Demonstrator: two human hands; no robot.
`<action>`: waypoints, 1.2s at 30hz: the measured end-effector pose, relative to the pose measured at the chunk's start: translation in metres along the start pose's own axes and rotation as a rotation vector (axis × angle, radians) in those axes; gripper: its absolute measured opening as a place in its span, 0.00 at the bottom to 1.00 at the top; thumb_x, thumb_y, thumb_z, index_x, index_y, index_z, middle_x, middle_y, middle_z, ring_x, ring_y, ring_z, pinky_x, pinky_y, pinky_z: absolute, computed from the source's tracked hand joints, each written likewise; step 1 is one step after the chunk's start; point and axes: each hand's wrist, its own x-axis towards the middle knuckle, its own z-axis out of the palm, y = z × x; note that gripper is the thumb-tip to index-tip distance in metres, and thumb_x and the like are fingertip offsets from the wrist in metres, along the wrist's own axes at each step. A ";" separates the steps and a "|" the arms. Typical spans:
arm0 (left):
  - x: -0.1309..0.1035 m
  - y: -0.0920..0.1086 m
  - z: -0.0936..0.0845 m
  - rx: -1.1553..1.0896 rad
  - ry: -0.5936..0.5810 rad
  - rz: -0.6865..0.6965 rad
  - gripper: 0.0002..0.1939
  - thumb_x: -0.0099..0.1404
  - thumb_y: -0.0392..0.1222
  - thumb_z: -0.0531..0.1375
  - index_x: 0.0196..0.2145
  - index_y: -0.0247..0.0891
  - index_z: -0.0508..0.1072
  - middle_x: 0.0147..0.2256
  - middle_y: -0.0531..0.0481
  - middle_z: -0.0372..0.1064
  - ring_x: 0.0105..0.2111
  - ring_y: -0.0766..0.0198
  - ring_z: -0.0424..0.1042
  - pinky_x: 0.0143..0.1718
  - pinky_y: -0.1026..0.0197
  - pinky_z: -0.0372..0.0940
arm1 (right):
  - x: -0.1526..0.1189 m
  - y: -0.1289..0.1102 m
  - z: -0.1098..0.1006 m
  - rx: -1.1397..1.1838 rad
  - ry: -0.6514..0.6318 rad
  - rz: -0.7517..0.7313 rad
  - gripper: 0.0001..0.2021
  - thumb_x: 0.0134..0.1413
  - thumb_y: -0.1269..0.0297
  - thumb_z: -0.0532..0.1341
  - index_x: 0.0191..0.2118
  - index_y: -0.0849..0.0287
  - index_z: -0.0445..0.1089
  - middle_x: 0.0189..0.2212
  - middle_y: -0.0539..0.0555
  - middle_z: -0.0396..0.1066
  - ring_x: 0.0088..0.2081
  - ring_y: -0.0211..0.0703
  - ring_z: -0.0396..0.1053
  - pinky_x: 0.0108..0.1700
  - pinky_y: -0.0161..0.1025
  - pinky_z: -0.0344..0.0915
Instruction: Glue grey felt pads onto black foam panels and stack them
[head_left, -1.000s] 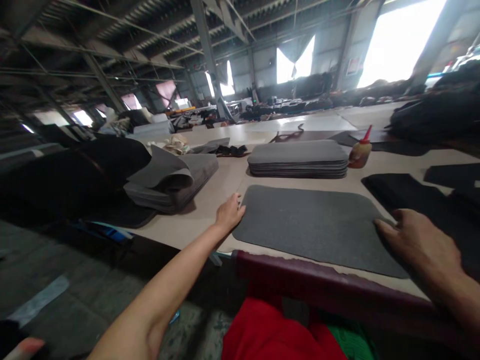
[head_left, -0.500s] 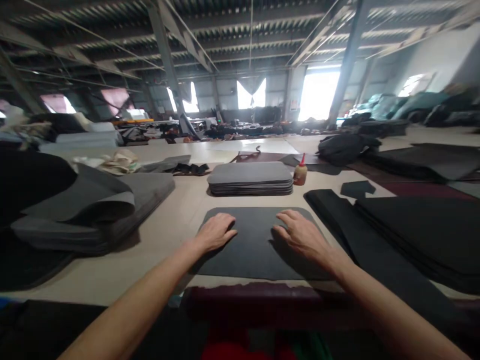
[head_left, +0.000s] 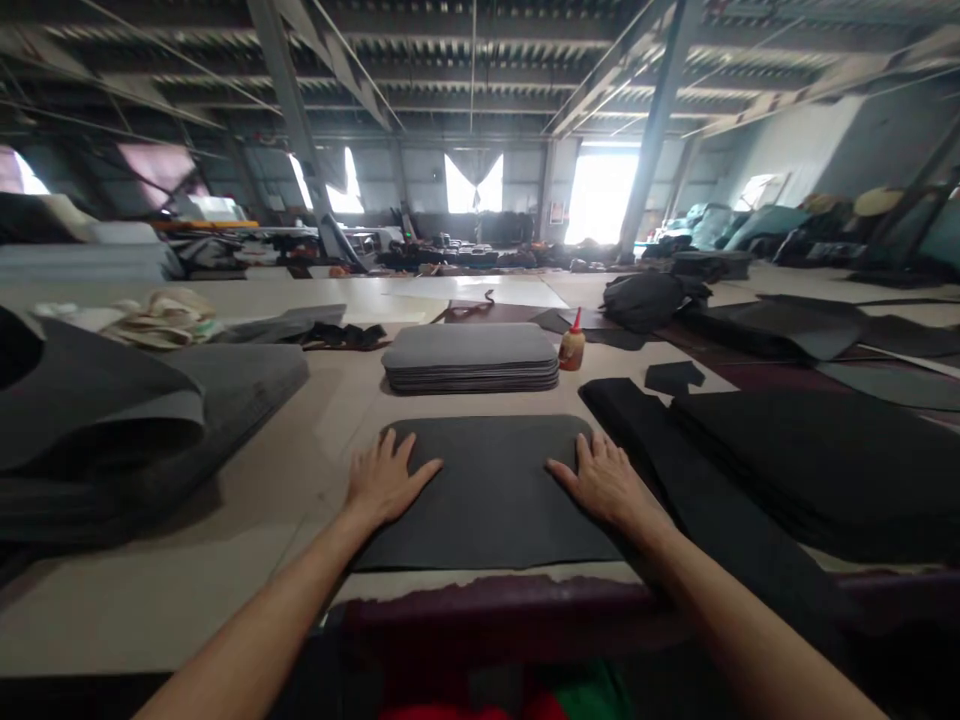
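A dark grey sheet with rounded far corners [head_left: 491, 495] lies flat on the table in front of me. My left hand [head_left: 386, 480] rests at its left edge, fingers spread, thumb over the sheet. On the opposite edge lies my right hand [head_left: 604, 475], also with fingers apart and its thumb on the sheet. Neither hand grips anything. Just beyond the sheet sits a neat stack of grey sheets [head_left: 471, 355] of similar shape. A squeeze bottle with a red nozzle [head_left: 571, 345] stands at the right end of that stack.
On the right lie a long dark strip [head_left: 690, 480], a pile of black sheets [head_left: 825, 465] and a small dark offcut [head_left: 673, 376]. Thick grey material [head_left: 247, 395] is heaped at left. Crumpled black material [head_left: 649, 300] lies farther back on the pale table [head_left: 277, 510].
Both hands have spread their fingers and flattened. The left hand has moved outward to the sheet's left edge, the right to its right edge. The view has turned slightly right.
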 end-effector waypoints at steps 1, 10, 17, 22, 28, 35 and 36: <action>0.000 -0.001 -0.001 -0.006 0.011 -0.027 0.40 0.68 0.69 0.44 0.66 0.38 0.60 0.67 0.35 0.50 0.67 0.41 0.49 0.63 0.35 0.50 | -0.001 0.005 -0.001 -0.023 0.000 0.031 0.47 0.63 0.34 0.43 0.69 0.76 0.50 0.67 0.76 0.46 0.68 0.69 0.43 0.66 0.60 0.42; -0.038 0.024 -0.029 0.001 0.118 0.259 0.28 0.71 0.58 0.49 0.61 0.38 0.66 0.66 0.41 0.55 0.67 0.46 0.48 0.66 0.35 0.43 | -0.048 0.004 -0.017 0.004 0.191 -0.356 0.39 0.68 0.42 0.45 0.67 0.75 0.55 0.68 0.69 0.48 0.70 0.60 0.40 0.68 0.53 0.45; -0.069 0.029 -0.020 -0.101 -0.094 0.377 0.38 0.68 0.68 0.47 0.67 0.45 0.56 0.69 0.46 0.45 0.69 0.45 0.43 0.67 0.35 0.42 | -0.080 -0.018 -0.008 0.082 0.012 -0.354 0.40 0.66 0.39 0.46 0.69 0.70 0.54 0.69 0.67 0.44 0.70 0.60 0.41 0.69 0.58 0.40; -0.063 0.017 -0.030 -0.140 -0.115 0.423 0.35 0.69 0.64 0.51 0.65 0.42 0.60 0.68 0.44 0.51 0.68 0.46 0.48 0.66 0.38 0.47 | -0.077 0.002 -0.029 0.185 -0.154 -0.397 0.38 0.64 0.44 0.53 0.69 0.68 0.54 0.70 0.65 0.44 0.70 0.58 0.40 0.69 0.55 0.45; -0.024 0.048 -0.046 -0.194 0.003 0.633 0.21 0.71 0.50 0.55 0.57 0.38 0.69 0.60 0.42 0.65 0.61 0.52 0.61 0.64 0.50 0.55 | -0.030 -0.028 -0.053 0.259 0.005 -0.553 0.32 0.66 0.53 0.55 0.66 0.73 0.58 0.67 0.68 0.52 0.69 0.56 0.47 0.69 0.50 0.47; 0.019 0.069 -0.013 -0.162 -0.057 0.624 0.29 0.73 0.56 0.48 0.64 0.38 0.61 0.66 0.42 0.56 0.66 0.48 0.52 0.66 0.43 0.51 | 0.032 -0.065 -0.012 0.194 0.027 -0.659 0.29 0.69 0.49 0.49 0.66 0.63 0.59 0.67 0.63 0.54 0.67 0.58 0.50 0.67 0.57 0.48; 0.020 0.067 -0.008 -0.159 -0.060 0.603 0.30 0.73 0.57 0.47 0.65 0.40 0.59 0.67 0.43 0.53 0.67 0.47 0.50 0.66 0.41 0.50 | 0.034 -0.064 -0.005 0.179 0.023 -0.640 0.31 0.69 0.47 0.48 0.67 0.62 0.57 0.68 0.62 0.52 0.68 0.59 0.48 0.67 0.59 0.47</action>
